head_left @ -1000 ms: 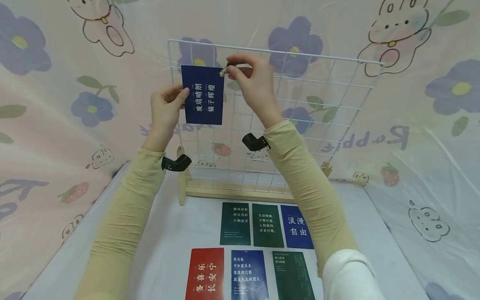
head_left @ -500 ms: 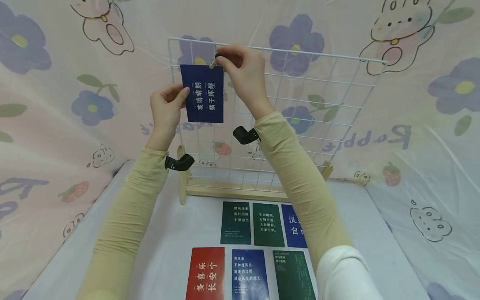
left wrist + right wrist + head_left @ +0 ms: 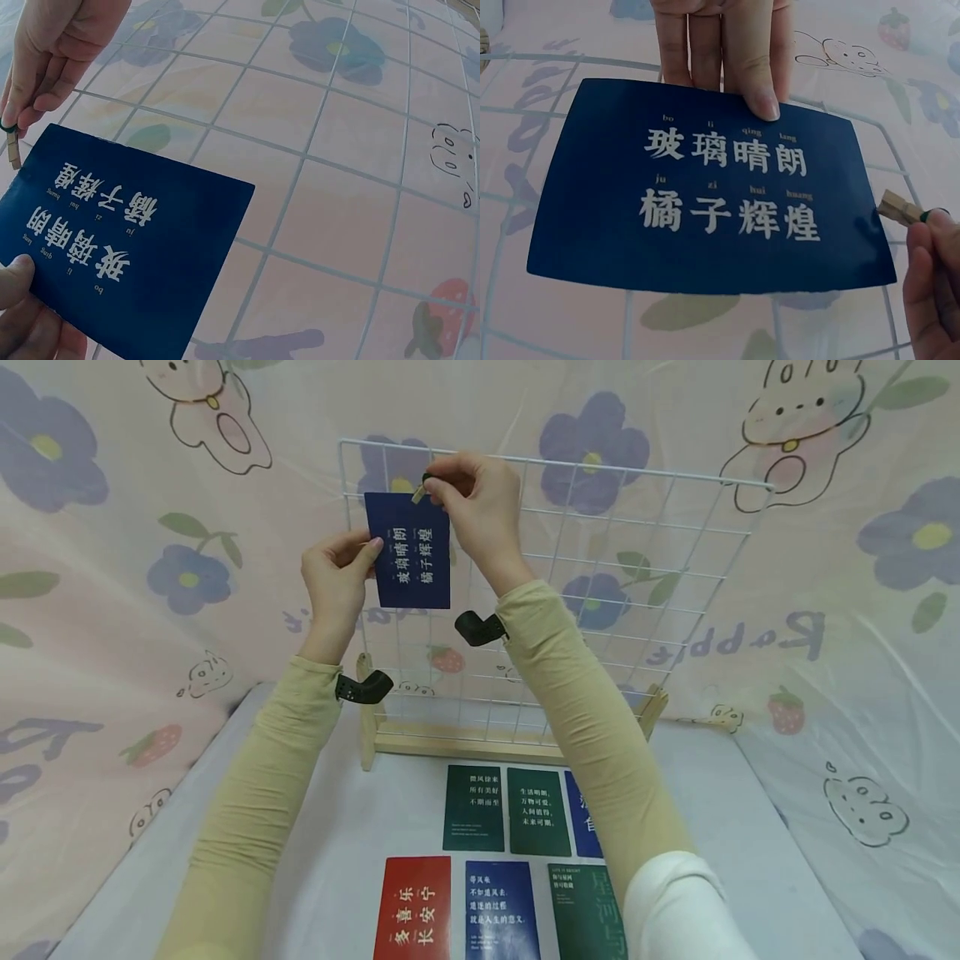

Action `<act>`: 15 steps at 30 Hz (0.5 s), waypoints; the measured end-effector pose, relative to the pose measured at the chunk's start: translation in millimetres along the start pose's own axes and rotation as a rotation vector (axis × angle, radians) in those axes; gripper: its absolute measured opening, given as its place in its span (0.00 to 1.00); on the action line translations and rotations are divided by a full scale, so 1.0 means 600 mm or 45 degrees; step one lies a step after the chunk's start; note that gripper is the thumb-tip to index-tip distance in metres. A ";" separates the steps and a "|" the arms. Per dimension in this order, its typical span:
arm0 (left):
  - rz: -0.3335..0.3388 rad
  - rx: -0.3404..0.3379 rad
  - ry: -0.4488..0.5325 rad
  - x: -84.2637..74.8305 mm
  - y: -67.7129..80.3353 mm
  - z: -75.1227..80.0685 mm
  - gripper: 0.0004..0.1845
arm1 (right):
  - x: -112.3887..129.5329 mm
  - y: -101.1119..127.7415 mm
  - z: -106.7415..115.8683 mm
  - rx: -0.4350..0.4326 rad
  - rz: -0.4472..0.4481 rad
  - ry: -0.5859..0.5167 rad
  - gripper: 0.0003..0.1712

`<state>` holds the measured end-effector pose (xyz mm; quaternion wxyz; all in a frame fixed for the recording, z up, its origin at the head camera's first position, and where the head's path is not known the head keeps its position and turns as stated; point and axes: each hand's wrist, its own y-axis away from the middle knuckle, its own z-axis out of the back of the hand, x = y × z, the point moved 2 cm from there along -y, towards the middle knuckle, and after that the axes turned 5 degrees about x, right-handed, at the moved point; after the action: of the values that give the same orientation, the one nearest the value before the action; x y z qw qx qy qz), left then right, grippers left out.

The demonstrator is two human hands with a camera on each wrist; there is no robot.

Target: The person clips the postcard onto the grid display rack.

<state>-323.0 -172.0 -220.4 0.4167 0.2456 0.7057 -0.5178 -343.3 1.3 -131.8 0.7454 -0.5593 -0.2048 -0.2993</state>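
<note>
A dark blue card (image 3: 408,550) with white Chinese characters is held flat against the upper left of a white wire grid (image 3: 660,552). My left hand (image 3: 339,578) pinches the card's left edge, fingers (image 3: 727,52) lying over its face. My right hand (image 3: 471,497) pinches a small wooden clothespin (image 3: 419,490) at the card's top edge; the clothespin (image 3: 900,208) tip touches the card (image 3: 705,187) rim. In the left wrist view the card (image 3: 120,240) lies against the grid with the clothespin (image 3: 13,150) by its corner.
The grid stands in a wooden base (image 3: 465,743) on a white table. Several cards lie in front: two green (image 3: 474,807), one blue partly hidden by my arm, then red (image 3: 412,908), blue (image 3: 501,910) and green (image 3: 585,912). Flower-print cloth hangs behind.
My right hand carried the clothespin left and a little up, from beside the card's top right corner to over its top edge. The left hand and card stayed almost still.
</note>
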 end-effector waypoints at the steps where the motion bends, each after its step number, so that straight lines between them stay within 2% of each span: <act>1: -0.003 -0.001 -0.020 0.000 0.000 0.000 0.11 | -0.001 0.000 0.000 -0.005 -0.001 0.002 0.05; 7: -0.019 -0.014 -0.083 -0.001 0.000 -0.002 0.12 | -0.001 -0.003 -0.003 -0.028 -0.015 0.014 0.05; 15: 0.002 -0.027 -0.061 -0.001 -0.006 0.000 0.13 | 0.004 -0.007 -0.013 0.003 -0.011 0.069 0.04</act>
<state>-325.1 -173.4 -218.0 0.4365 0.2294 0.7007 -0.5156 -344.3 -7.6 -129.7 0.7500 -0.5494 -0.1871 -0.3174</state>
